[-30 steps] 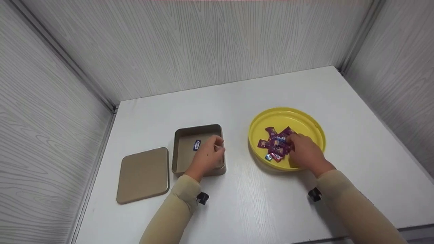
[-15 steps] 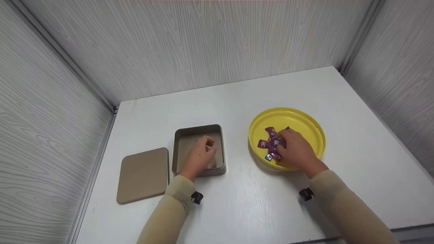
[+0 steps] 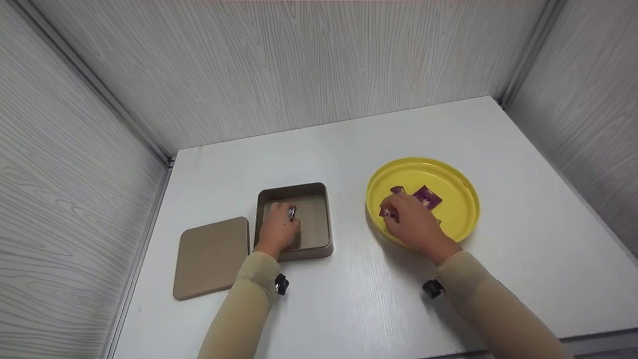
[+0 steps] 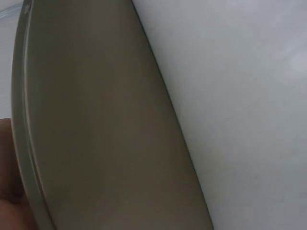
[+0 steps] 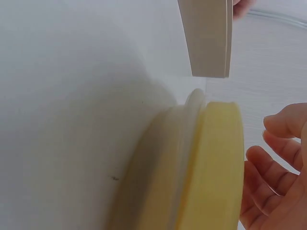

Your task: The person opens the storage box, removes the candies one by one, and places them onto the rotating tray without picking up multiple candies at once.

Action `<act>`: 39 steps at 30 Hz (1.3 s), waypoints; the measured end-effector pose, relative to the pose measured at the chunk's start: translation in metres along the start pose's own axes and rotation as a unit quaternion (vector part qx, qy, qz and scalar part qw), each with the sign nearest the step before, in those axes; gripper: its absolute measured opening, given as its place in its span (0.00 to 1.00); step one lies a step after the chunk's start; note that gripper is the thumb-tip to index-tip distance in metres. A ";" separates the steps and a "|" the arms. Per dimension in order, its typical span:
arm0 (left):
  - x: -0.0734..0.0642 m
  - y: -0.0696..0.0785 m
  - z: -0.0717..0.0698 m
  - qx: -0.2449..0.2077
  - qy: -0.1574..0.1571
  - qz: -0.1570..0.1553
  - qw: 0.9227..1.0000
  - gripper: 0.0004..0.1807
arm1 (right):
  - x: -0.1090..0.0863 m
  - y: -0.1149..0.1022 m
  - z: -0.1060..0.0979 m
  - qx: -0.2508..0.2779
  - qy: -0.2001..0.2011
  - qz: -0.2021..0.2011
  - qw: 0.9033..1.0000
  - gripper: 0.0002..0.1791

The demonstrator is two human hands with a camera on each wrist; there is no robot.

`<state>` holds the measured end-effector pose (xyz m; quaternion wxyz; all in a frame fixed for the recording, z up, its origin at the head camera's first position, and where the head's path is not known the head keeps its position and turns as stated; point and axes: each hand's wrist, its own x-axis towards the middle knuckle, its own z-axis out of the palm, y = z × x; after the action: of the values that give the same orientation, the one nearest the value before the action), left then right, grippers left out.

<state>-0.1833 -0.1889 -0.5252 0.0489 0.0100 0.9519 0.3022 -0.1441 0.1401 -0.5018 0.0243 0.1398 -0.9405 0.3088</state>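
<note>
My left hand [image 3: 279, 229] reaches down into the square brown tin [image 3: 308, 252], pinching a small wrapped candy [image 3: 292, 213] with a dark blue and white wrapper between thumb and fingertips. To the right, my right hand [image 3: 411, 219] hovers low over the yellow round tray [image 3: 456, 187], fingers loosely bent and spread a little. Under and around it lie purple wrapped candies [image 3: 427, 197]; the middle of that pile is hidden by the hand. In the right wrist view, nothing shows between the fingers [image 5: 271, 167].
A flat brown lid [image 3: 212, 262] lies on the white table [image 3: 349, 299], left of the tin. Pale wood-grain panels [image 3: 319, 65] stand behind and at both sides.
My left hand has moved left inside the tin to the blue candy lying there and taken hold of it. My right hand has slid left across the candy pile.
</note>
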 end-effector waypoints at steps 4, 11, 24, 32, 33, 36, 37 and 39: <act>0.003 -0.003 0.004 0.067 -0.014 0.005 0.998 0.29 | 0.000 -0.004 0.002 0.007 0.002 -0.006 1.000 0.14; 0.000 0.000 0.008 0.115 -0.004 0.023 0.993 0.12 | 0.000 -0.004 0.004 0.012 0.015 -0.029 0.999 0.12; -0.006 0.010 0.001 0.021 -0.016 -0.001 1.000 0.15 | -0.004 -0.012 0.008 0.041 -0.008 -0.008 0.999 0.15; -0.020 0.030 -0.006 0.002 0.025 0.037 0.999 0.11 | -0.004 -0.017 0.012 0.037 -0.010 -0.017 0.999 0.13; -0.023 0.033 -0.007 -0.012 0.029 0.039 0.999 0.10 | -0.004 -0.017 0.013 0.037 -0.010 -0.019 0.999 0.13; -0.029 0.043 -0.009 -0.063 0.029 0.046 0.997 0.08 | -0.005 -0.022 0.015 0.038 -0.007 -0.028 0.999 0.13; -0.031 0.047 -0.009 -0.082 0.027 0.048 0.995 0.07 | -0.005 -0.024 0.016 0.039 -0.005 -0.033 0.999 0.13; -0.036 0.055 -0.009 -0.113 0.017 0.052 0.992 0.06 | -0.006 -0.029 0.018 0.041 0.000 -0.044 0.998 0.13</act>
<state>-0.1494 -0.1508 -0.4827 0.0180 0.0493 0.9104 0.4105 -0.1291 0.1091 -0.5002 0.0318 0.1817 -0.9201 0.3455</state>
